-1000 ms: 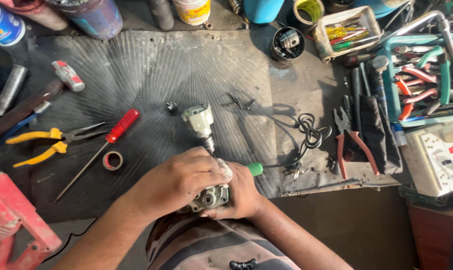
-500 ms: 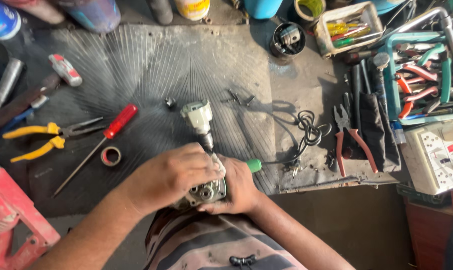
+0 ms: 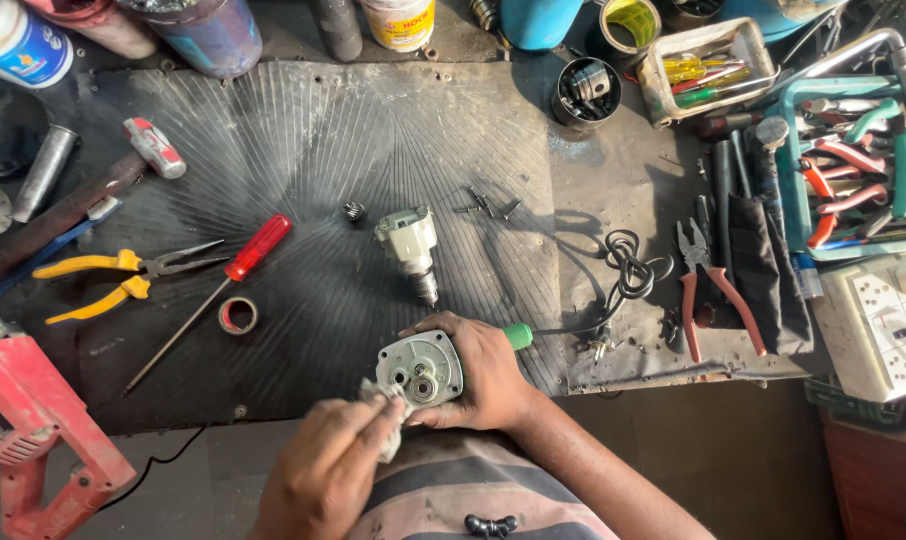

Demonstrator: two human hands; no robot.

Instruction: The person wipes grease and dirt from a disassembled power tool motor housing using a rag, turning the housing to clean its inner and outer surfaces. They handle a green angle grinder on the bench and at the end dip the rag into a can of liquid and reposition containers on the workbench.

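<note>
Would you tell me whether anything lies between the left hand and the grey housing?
Only a small pale cloth: the left hand pinches it and presses it against the grey housing, which the right hand grips directly.

Both hands [image 3: 403, 420] closed, fingertips together

We see repair workshop. Grimy dark ribbed rubber bench mat [image 3: 303, 130] at centre; yellow-handled pliers [image 3: 103, 280] and red-handled screwdriver [image 3: 256, 248] at 9 o'clock; teal tray of red and green hand tools [image 3: 795, 170] at 2 o'clock; red power tool body [image 3: 33, 430] at 8 o'clock; spray cans and tins along 12 o'clock edge.
</note>
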